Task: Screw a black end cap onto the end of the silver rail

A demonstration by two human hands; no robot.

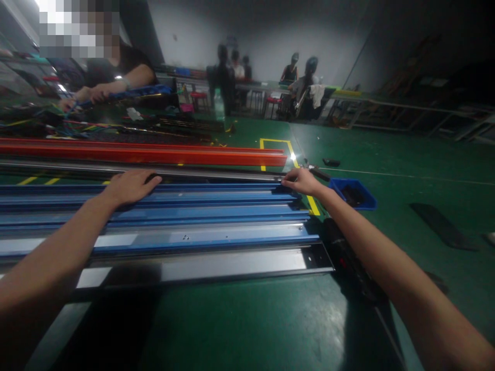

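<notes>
A long grey metal rail (216, 172) runs across the green work surface. My left hand (131, 186) lies over its near side, fingers and thumb apart, palm down. At the rail's right end, my right hand (303, 182) has thumb and fingers pinched together. Whatever small piece is between those fingertips is too small to make out. Nearer to me are several blue-edged metal profiles (240, 212) side by side, and a silver profile (232, 264) in front of them. Orange-red profiles (154, 151) lie just beyond the grey rail.
A dark power tool (350, 257) sits beside the profile ends, under my right forearm. Farther right are a blue bin (358, 193) with dark small parts and a flat dark piece (441, 225). Across the table a co-worker's hands (101, 93) hold a blue strip. Other people sit behind.
</notes>
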